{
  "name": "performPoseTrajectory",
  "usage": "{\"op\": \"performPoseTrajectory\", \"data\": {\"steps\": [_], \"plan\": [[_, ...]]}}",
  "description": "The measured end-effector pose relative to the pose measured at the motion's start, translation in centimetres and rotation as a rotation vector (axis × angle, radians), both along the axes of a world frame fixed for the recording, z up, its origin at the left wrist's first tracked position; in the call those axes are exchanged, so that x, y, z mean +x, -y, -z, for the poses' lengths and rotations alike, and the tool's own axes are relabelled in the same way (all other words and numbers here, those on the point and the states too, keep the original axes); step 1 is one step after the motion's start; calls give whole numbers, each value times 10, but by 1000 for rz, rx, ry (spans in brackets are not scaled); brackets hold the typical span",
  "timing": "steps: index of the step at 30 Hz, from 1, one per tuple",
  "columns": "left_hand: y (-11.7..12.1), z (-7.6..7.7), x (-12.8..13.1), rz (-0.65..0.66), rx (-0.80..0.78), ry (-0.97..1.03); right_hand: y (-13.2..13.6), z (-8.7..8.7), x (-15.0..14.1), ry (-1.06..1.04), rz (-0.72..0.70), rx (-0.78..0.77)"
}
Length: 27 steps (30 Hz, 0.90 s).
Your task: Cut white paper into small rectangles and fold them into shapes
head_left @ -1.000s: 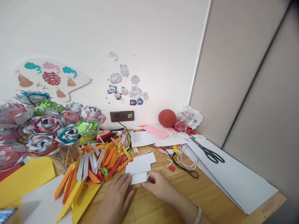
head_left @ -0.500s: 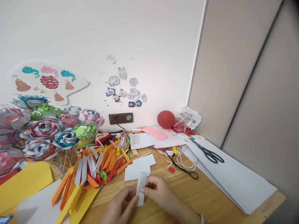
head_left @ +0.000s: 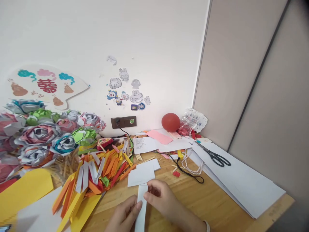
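Observation:
A narrow folded strip of white paper (head_left: 142,211) stands between my hands above the wooden table. My left hand (head_left: 124,211) pinches its left edge, thumb in front. Near its top right, my right hand (head_left: 163,198) holds the same strip between thumb and curled fingers. Just beyond my hands lie several white paper pieces (head_left: 141,177) in a loose pile. To the left is a heap of folded paper strips (head_left: 96,177) in orange, yellow, white, red and green.
Folded paper flowers (head_left: 45,133) crowd the left side. Black-handled scissors (head_left: 214,156) lie on large white sheets (head_left: 243,177) at the right. A red balloon (head_left: 171,122), a bead string (head_left: 191,167) and a black cable (head_left: 185,172) sit toward the back right. Yellow paper (head_left: 26,188) lies front left.
The paper strip has come lower and now reaches the bottom edge of the view. My right hand has shifted slightly left and up along it. The camera view has moved a little.

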<state>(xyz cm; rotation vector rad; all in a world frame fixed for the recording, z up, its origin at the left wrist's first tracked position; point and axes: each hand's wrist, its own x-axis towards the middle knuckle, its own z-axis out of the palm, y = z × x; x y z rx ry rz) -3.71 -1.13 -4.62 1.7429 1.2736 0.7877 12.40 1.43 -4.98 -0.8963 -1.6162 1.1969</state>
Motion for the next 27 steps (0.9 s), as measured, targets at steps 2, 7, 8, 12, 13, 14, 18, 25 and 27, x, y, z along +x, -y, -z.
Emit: {"op": "performPoseTrajectory", "data": {"steps": [2,7,8,12,13,14,18,25,27], "plan": [[0,3,1,44,-8,10,0,0,1,-10,12,0],[4,7,7,60,-75,136,2,4,-2,-27,47,5],[5,7,8,79,-132,191,2,4,-3,-32,42,-12],[7,6,16,162,-317,401,4,3,-5,-29,4,-95],[8,5,17,155,-329,426,4,3,-6,-26,17,-88],[8,5,18,133,-337,443,4,3,-6,-23,37,-72],[9,6,19,52,-368,443,3,4,-6,-33,43,-39],[7,18,14,51,-389,408,6,-1,-6,85,-5,37],[7,19,14,54,-388,395,5,-1,-6,101,46,71]]}}
